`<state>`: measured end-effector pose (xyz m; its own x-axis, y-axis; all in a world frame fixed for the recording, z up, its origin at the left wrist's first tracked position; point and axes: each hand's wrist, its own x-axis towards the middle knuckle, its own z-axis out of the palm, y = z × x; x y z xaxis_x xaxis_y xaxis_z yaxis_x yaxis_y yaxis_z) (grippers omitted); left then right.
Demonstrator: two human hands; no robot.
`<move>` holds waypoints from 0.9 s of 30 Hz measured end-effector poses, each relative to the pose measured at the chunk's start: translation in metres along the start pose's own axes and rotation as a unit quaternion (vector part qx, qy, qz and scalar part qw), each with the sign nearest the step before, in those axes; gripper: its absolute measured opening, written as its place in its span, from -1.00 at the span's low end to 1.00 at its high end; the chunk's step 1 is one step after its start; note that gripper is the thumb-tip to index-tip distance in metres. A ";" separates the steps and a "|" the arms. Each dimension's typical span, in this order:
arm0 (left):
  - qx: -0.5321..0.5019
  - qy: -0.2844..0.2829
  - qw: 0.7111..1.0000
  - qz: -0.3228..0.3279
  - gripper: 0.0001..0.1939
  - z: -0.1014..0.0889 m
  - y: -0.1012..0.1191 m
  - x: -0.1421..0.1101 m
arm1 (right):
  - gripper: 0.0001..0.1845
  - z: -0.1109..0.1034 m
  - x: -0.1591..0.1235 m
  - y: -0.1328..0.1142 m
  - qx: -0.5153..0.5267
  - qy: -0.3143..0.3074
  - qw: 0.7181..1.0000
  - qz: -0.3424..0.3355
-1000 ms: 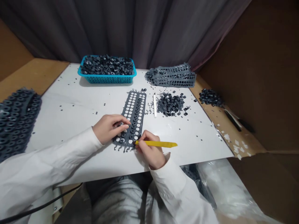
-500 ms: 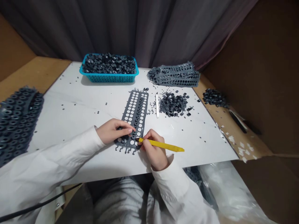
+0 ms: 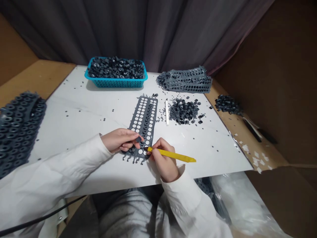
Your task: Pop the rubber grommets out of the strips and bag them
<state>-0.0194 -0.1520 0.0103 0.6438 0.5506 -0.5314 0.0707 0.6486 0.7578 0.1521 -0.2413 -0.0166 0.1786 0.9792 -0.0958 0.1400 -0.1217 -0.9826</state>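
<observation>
On the white board lies a dark grey perforated strip [image 3: 142, 123], long side away from me, with rows of round holes and small ring-shaped pieces seated along part of it. My left hand [image 3: 121, 140] is closed over its near left part, thumb and forefinger pinching a small dark grey piece [image 3: 138, 139]. In my right hand [image 3: 164, 162] is a yellow pen-like tool [image 3: 176, 155], held like a pencil. The tool's dark tip rests at the strip's near right part, close to my left fingertips. My left hand hides some of the holes there.
Small black pieces fill a turquoise basket [image 3: 119, 83] at the back. Stacked perforated strips [image 3: 184, 80] lie right of it, with a loose pile [image 3: 184, 110] and a white pen-like tool [image 3: 166, 112] nearer. Ring-studded strips [image 3: 21, 129] lie left; tiny dots are scattered about.
My left fingers have lifted slightly off the strip and curled, and a small dark grey piece now shows between thumb and forefinger. My right hand and the yellow tool have barely moved.
</observation>
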 end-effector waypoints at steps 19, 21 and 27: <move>0.497 0.030 0.839 0.218 -0.76 0.005 0.018 0.006 | -0.81 0.003 0.005 -0.017 -0.131 -0.027 0.990 -0.032; 0.579 0.006 0.772 0.262 -0.73 0.007 0.017 0.007 | -0.80 0.003 0.006 -0.018 -0.131 -0.028 0.991 -0.028; 0.726 0.015 0.627 0.282 -0.84 0.013 0.004 0.008 | -0.83 0.002 0.006 -0.009 -0.106 -0.021 0.994 -0.024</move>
<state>-0.0037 -0.1519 0.0135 0.8653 0.5011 -0.0132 0.4713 -0.8042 0.3622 0.1496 -0.2342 -0.0083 0.1270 0.9900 -0.0610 0.3504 -0.1024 -0.9310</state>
